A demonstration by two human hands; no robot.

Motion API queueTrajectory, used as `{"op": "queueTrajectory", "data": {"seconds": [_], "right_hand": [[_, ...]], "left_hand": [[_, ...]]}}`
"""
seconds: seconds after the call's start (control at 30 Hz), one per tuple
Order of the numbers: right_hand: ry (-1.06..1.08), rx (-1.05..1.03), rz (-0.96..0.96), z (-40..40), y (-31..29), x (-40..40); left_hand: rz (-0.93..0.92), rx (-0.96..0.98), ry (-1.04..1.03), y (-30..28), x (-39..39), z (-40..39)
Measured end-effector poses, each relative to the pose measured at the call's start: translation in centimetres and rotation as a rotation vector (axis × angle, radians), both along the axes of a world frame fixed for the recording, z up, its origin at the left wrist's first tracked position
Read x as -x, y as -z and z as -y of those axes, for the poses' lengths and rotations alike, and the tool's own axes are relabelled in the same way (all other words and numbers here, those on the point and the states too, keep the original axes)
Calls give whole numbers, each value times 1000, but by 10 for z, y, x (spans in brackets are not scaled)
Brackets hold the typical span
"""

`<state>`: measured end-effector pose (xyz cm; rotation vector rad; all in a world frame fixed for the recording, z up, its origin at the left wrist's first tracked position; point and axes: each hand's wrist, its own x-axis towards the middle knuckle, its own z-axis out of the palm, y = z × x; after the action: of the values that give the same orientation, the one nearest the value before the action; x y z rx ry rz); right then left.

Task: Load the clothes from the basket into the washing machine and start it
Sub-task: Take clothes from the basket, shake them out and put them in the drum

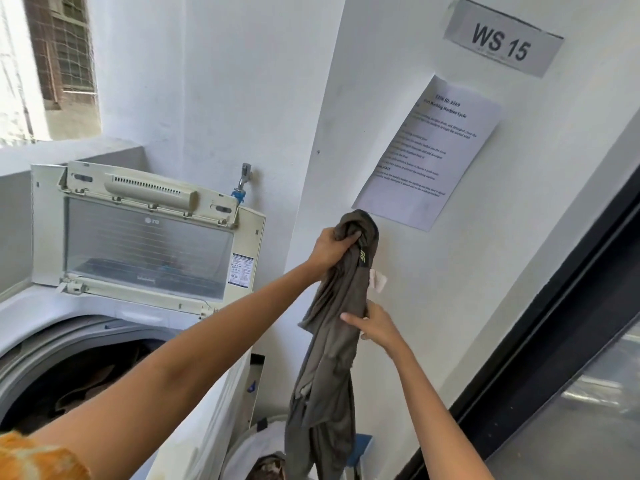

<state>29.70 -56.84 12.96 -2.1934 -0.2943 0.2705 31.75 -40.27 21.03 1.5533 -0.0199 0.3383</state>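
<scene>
Wall: a white wall [433,271] filled the right and centre of the view, with a dark-framed glass panel [571,375] at its right edge.
Washing machine: a white top-loading washing machine [194,427] stood at lower left; clothes already lay in its drum [69,386].
Lid: the lid [149,237] stood raised and folded back against the rear, its clear window facing forward.
Garment: an olive-grey garment [332,358] hung lengthwise in the air to the right of the machine, in front of the wall, its lower end dangling over the basket.
Basket: a white basket [249,448] sat low between the machine and the wall, only partly in view, with a patterned cloth [270,467] inside.
Instruction sheet: a printed sheet [426,154] was stuck to the wall above the garment; its text was too small to read.
Sign: a grey plate [502,38] reading "WS 15" sat higher up.
Left hand: the left hand [329,249] was clenched around the bunched top of the garment.
Right hand: the right hand [374,327] pinched the fabric lower down, at its right edge.
Tap: a metal tap [244,181] with a blue fitting stuck out of the wall behind the lid.
</scene>
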Motion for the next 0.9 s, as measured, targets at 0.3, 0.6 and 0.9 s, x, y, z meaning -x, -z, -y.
{"op": "queueTrajectory", "data": {"seconds": [0.3, 0.6, 0.9], "right_hand": [[387, 348, 479, 46, -71, -20], [423, 117, 511, 56, -101, -18], [244, -662, 281, -39, -130, -3]], "left_hand": [[-72, -361, 16, -17, 6, -84], [-51, -157, -48, -33, 12, -120], [-5, 95, 224, -46, 21, -68]]}}
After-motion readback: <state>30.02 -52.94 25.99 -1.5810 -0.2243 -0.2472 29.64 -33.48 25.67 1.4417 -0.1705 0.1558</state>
